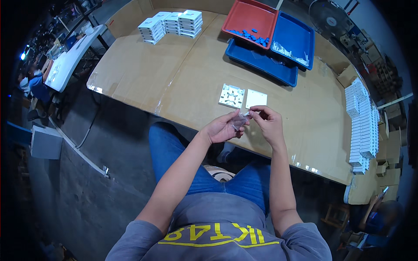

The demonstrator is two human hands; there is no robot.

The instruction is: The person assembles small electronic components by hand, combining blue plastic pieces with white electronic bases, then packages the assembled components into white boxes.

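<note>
Just above the table's near edge, my left hand (222,127) is closed around a small clear plastic bag (238,121). The thumb and fingertips of my right hand (268,124) pinch at the bag's upper end, where a small whitish bit shows. Whether that bit is part of the bag or a separate piece is too small to tell. Right beyond my hands lies a square white plastic housing (231,95), its moulded inner side facing up. Beside it on the right is a flat, plain white cover plate (256,99), apart from the housing.
Stacks of white boxes (172,24) stand at the far left of the cardboard-covered table (187,74). A red tray (250,17) with blue pieces and a blue tray (296,35) with clear bags rest over another blue tray (257,61). More white units (363,126) line the right edge.
</note>
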